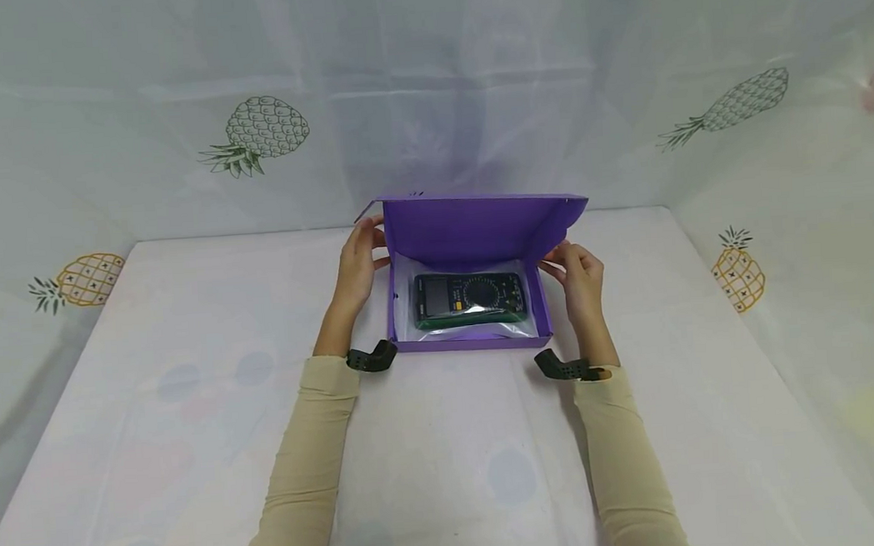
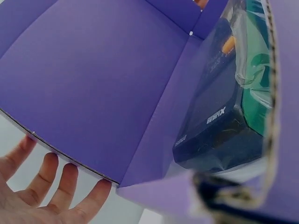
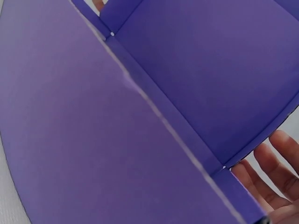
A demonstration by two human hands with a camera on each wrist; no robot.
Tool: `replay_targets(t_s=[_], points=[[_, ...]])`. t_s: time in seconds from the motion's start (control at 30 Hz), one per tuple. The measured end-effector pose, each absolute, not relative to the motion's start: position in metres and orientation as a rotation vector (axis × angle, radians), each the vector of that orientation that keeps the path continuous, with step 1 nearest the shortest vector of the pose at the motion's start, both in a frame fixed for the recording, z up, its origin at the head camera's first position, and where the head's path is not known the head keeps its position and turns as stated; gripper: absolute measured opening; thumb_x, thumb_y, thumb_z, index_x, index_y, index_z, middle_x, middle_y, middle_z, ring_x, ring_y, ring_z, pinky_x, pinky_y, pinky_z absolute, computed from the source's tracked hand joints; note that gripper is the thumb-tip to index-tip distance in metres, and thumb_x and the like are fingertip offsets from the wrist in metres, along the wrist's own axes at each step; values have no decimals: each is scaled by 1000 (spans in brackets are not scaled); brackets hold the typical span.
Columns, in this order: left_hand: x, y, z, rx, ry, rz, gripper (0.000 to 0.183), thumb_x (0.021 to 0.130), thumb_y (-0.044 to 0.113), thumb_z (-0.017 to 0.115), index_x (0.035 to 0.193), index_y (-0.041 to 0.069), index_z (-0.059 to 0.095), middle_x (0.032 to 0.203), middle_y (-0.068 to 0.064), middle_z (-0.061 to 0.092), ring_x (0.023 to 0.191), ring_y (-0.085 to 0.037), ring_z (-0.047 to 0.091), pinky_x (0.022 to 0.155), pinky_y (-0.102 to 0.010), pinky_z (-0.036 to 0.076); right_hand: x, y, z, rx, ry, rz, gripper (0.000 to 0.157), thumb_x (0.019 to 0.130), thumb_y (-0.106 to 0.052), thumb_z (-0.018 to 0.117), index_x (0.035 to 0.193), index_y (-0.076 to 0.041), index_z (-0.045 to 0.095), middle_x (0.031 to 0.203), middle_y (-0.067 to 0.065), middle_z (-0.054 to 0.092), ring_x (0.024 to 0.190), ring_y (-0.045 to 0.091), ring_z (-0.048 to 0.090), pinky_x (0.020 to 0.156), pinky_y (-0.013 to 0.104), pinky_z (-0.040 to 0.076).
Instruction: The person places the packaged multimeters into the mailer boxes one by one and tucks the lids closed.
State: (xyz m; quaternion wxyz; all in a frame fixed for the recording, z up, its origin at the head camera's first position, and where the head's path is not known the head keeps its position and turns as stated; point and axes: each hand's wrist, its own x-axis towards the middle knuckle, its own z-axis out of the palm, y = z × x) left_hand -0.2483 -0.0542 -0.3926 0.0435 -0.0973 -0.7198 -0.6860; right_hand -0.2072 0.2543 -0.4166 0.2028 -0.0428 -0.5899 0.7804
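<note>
A purple cardboard box point(image 1: 474, 345) lies on the table with its lid point(image 1: 472, 227) raised and tilted over the back. Inside, in clear plastic wrapping, is a dark multimeter with a green edge point(image 1: 470, 298). My left hand point(image 1: 357, 265) is at the box's left side. In the left wrist view, its fingertips point(image 2: 99, 186) touch the lid's edge, the fingers fairly straight. My right hand point(image 1: 578, 274) is at the right side. In the right wrist view, its fingers, slightly bent, are against the lid's edge; the box wall point(image 3: 93, 130) hides the multimeter.
A pale cloth with faint coloured spots covers the table point(image 1: 449, 473). Behind it hangs a light curtain point(image 1: 470, 79) printed with pineapples. Black wrist mounts point(image 1: 372, 357) sit on both wrists, near the box's front corners.
</note>
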Motion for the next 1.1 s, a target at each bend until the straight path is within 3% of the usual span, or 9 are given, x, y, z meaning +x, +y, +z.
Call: replay_targets(t_s=[0.1,0.2,0.33,0.47,0.67,0.77,0.93,1.1], points=[[-248,-55,-394,-297,-2227,-2095,53,106,41,36,134,-1,51,118,-23,56,111,-35,57,92,-49,52,-207,255,-418,-115,-1661,2175,33,98,-4,44,68,2,57,75,6,63,74,16,67,76,30,59],[-248,-57,-397,-306,-2238,-2110,40,106,26,39,131,-3,52,124,-23,55,112,-36,57,93,-45,53,-207,257,-420,-118,-1680,2173,32,100,-6,45,73,-2,61,77,4,65,75,15,67,75,28,58],[-248,-59,-401,-354,-2217,-2151,34,106,17,37,124,-7,52,120,-27,55,111,-41,56,94,-43,52,-207,257,-421,-131,-1710,2159,29,100,-3,46,82,-11,67,82,0,67,76,11,67,74,24,57],[-249,-60,-402,-384,-2208,-2172,34,106,16,37,123,-9,52,119,-27,54,111,-42,55,95,-42,52,-207,257,-422,-128,-1728,2146,30,98,1,43,84,-12,66,85,0,67,76,10,66,74,23,57],[-247,-65,-394,-347,-2253,-2209,33,105,11,36,128,-8,51,120,-18,54,109,-25,55,98,-44,49,-204,260,-419,-99,-1774,2128,26,100,-3,46,87,-12,67,87,1,66,76,11,66,73,24,58],[-243,-69,-384,-361,-2202,-2295,40,106,18,34,132,-8,49,126,-13,53,113,-21,54,101,-44,46,-201,261,-414,-69,-1795,2110,24,101,-6,48,90,-13,68,85,2,65,75,12,65,72,25,58],[-239,-75,-370,-441,-2153,-2328,61,107,43,28,136,-6,49,138,-15,50,125,-25,51,103,-45,45,-199,264,-402,-24,-1768,2105,26,101,-9,48,86,-14,68,84,1,61,77,11,61,73,23,56],[-239,-77,-365,-433,-2152,-2343,66,106,47,23,136,-5,50,140,-20,49,129,-27,49,102,-43,46,-195,267,-390,31,-1764,2095,27,101,-10,47,87,-15,70,90,0,63,80,10,60,74,21,54]])
